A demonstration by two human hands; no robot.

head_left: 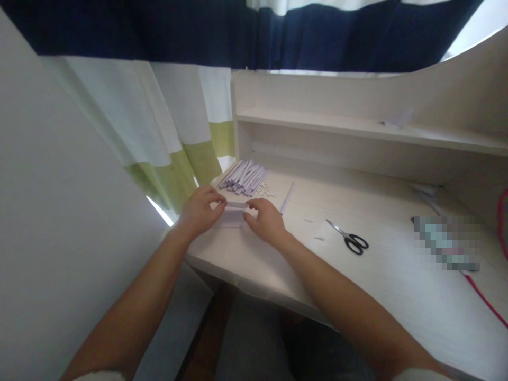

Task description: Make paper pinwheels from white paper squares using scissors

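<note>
Between my two hands, near the desk's left front corner, is a small pale sheet of paper [233, 218] with a folded strip along its far edge. My left hand [203, 208] pinches the left end of that fold between thumb and fingers. At the right end, my right hand [265, 218] grips the paper the same way. Just beyond them lies a pile of thin white paper sticks [244, 177]. Small white ring-like bits [266, 191] are scattered beside the pile. One single stick [288, 198] rests to the right of my right hand.
Black-handled scissors [349, 237] lie partly spread on the desk [381, 307], near small paper scraps [319, 238]. Farther right is a blurred-out device [444, 246] with a red cord [486, 299]. A shelf [337, 129] runs along the back; a curtain [159, 143] hangs at left.
</note>
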